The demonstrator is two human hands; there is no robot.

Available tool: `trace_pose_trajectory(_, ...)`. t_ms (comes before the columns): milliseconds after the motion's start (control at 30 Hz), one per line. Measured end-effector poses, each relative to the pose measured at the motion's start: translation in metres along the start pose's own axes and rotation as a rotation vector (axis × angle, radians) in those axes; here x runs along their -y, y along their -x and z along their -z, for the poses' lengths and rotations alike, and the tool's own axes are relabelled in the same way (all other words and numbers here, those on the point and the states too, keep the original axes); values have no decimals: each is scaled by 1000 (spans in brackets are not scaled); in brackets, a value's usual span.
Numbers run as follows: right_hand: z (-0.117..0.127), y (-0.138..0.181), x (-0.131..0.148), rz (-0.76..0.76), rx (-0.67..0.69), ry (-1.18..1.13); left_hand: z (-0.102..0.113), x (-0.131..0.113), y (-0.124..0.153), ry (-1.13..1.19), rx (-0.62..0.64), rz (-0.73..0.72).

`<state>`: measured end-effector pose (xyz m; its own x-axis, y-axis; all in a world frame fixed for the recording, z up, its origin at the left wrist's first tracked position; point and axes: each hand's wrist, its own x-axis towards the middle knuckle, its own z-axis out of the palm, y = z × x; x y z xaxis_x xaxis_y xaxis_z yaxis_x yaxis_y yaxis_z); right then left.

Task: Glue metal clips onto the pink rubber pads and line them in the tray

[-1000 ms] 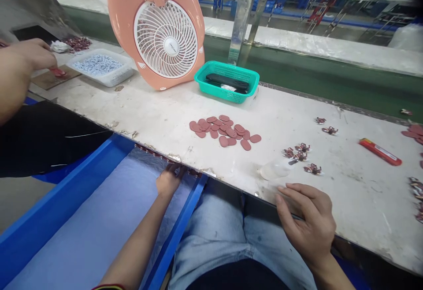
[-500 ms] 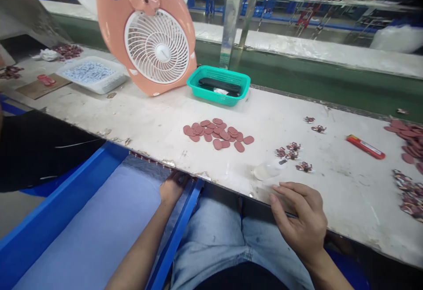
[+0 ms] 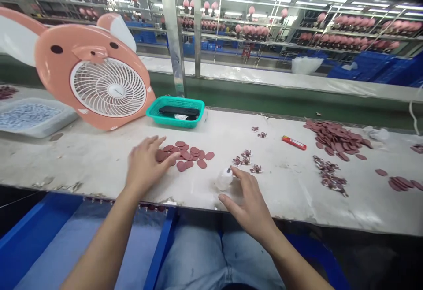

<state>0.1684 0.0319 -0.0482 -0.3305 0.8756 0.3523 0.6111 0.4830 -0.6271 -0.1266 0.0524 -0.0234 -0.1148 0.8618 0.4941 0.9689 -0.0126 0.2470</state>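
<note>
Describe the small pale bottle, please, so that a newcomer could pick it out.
Start at the large animal-faced fan, then go right and nearer, past the reddish oval pieces. By the right hand is the bottle: pale, translucent and dark-tipped, unlike those flat pieces.

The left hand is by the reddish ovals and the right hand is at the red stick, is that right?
Not quite: the right hand is at the small bottle, not the red stick, as the head view shows. The left hand is by the reddish ovals, as you said.
</note>
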Motion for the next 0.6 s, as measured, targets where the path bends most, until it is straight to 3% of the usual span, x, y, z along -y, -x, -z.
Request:
trace_pose_trajectory(67, 2, 2, 1, -12, 3, -15, -11, -14, -31, 14, 134, -99)
trace_pose_trajectory(133, 6, 4, 1, -11, -11, -19, -23, -31, -44, 42, 243, -249)
trace_pose_trajectory(233, 12, 7, -1, 0, -42, -20, -35, -51, -43, 100, 380, -473)
trace_pose_trajectory(300, 17, 8, -3, -4, -50, -25, -37, -53, -36, 115, 417, -532)
trace_pose_trajectory(433, 25, 10, -7, -25, -33, -38, -34, -27, -20, 87, 364, -530)
trace_pose_trajectory(600, 30, 2, -7, 44, 18, 26, -23, 9, 8, -41, 125, -652)
